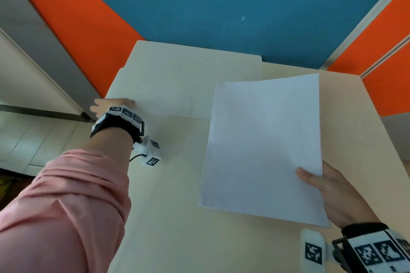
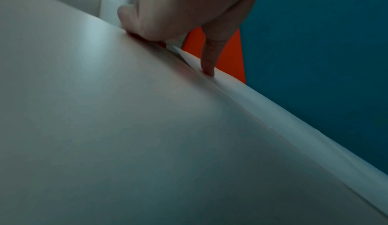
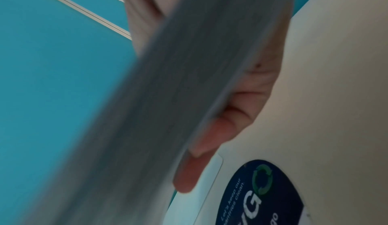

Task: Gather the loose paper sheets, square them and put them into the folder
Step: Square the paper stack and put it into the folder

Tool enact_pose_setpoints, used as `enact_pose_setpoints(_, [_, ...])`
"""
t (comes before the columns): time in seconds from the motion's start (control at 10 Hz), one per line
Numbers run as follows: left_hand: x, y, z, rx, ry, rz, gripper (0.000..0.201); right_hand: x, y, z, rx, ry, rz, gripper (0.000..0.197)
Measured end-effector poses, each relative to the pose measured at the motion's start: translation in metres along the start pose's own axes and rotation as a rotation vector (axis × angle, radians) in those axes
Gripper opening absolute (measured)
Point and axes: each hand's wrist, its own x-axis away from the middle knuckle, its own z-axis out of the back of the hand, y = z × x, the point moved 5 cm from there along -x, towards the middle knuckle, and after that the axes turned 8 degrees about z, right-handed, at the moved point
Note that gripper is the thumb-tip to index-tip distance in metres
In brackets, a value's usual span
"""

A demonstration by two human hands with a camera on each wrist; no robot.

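Note:
A squared stack of white paper sheets (image 1: pixel 264 146) hangs tilted over the right half of the cream table (image 1: pixel 173 206). My right hand (image 1: pixel 321 186) pinches its near right corner, thumb on top and fingers (image 3: pixel 195 162) underneath; the stack's edge (image 3: pixel 168 95) is blurred in the right wrist view. A manila folder (image 1: pixel 177 80) lies shut and flat at the table's far left. My left hand (image 1: pixel 111 106) is at its near left corner. The thumb tip (image 2: pixel 208 72) touches the folder's edge (image 2: pixel 273 112) and the other fingers (image 2: pixel 136 29) curl beside it; a grip is not visible.
Blue (image 1: pixel 221 6) and orange (image 1: pixel 88 29) partition panels wall the table at the back and both sides. The table's left edge drops to a pale floor (image 1: pixel 33 139). A white surface with a round dark blue sticker (image 3: pixel 262 195) shows beyond my right hand.

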Motion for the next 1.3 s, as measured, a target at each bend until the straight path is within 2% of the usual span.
enact_pose_setpoints(0.1, [-0.008,0.004,0.001,0.029,0.089,0.041,0.088,-0.007,0.0,-0.007,-0.022,0.0,0.002,0.049])
enact_pose_setpoints(0.2, [-0.016,-0.004,-0.002,0.161,-0.018,-0.006,0.079,-0.009,0.001,-0.011,-0.017,-0.003,-0.012,0.042])
enact_pose_setpoints(0.3, [-0.021,-0.01,0.004,0.253,-0.06,-0.065,0.056,-0.004,0.001,-0.012,0.028,-0.001,-0.019,0.087])
enact_pose_setpoints(0.4, [-0.01,-0.022,0.02,0.342,-0.043,-0.11,0.046,0.007,0.001,-0.012,0.028,0.016,-0.013,0.095])
enact_pose_setpoints(0.5, [0.01,-0.045,0.024,0.413,-0.118,-0.141,0.049,0.025,0.003,-0.011,0.009,0.035,-0.031,0.06])
enact_pose_setpoints(0.6, [0.029,-0.087,0.025,0.49,-0.224,-0.099,0.057,0.052,0.003,-0.008,-0.035,0.082,-0.081,0.037])
enact_pose_setpoints(0.7, [0.047,-0.126,0.037,0.473,-0.319,-0.066,0.059,0.08,0.008,0.0,0.031,0.104,-0.09,0.089])
enact_pose_setpoints(0.8, [0.07,-0.164,0.06,0.428,-0.406,-0.044,0.06,0.111,0.012,0.008,0.041,0.131,-0.074,0.106])
enact_pose_setpoints(0.9, [0.095,-0.201,0.084,0.399,-0.442,-0.012,0.061,0.141,0.014,0.011,0.017,0.136,-0.091,0.083])
enact_pose_setpoints(1.1, [0.125,-0.263,0.11,0.203,-0.461,-0.03,0.054,0.18,0.037,0.033,0.04,0.122,-0.154,0.116])
enact_pose_setpoints(1.2, [0.143,-0.286,0.119,0.157,-0.439,-0.034,0.05,0.188,0.049,0.048,0.04,0.116,-0.178,0.089])
enact_pose_setpoints(1.3, [0.159,-0.31,0.126,0.183,-0.42,-0.003,0.047,0.192,0.061,0.059,0.015,0.11,-0.195,0.039])
